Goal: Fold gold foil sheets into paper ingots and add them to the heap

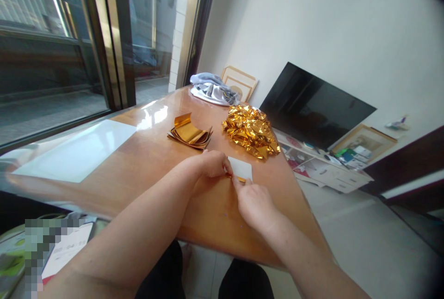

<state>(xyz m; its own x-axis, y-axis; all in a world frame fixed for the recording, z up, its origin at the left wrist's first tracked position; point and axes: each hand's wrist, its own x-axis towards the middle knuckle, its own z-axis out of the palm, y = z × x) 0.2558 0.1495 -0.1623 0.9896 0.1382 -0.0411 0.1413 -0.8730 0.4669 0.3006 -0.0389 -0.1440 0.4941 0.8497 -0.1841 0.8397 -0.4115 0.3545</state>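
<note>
Both my hands work on a small sheet of gold foil paper (241,168), its white back turned up and a gold strip showing along its near edge. My left hand (215,164) is closed, its fingers pinching the sheet's left near corner. From the near side, my right hand (255,201) presses its fingertips onto the gold edge, close to the left fingers. Part of the sheet is hidden under the hands. Beyond my left hand lies a stack of gold foil sheets (190,133), the top one curling up. A heap of folded gold foil pieces (250,130) sits beyond the sheet.
The wooden table (152,160) has a glossy top. A large white sheet (78,153) lies at its left, and grey-blue cloth (213,90) is bundled at the far end. Past the right edge stand a television (315,105) and a low white cabinet (324,167).
</note>
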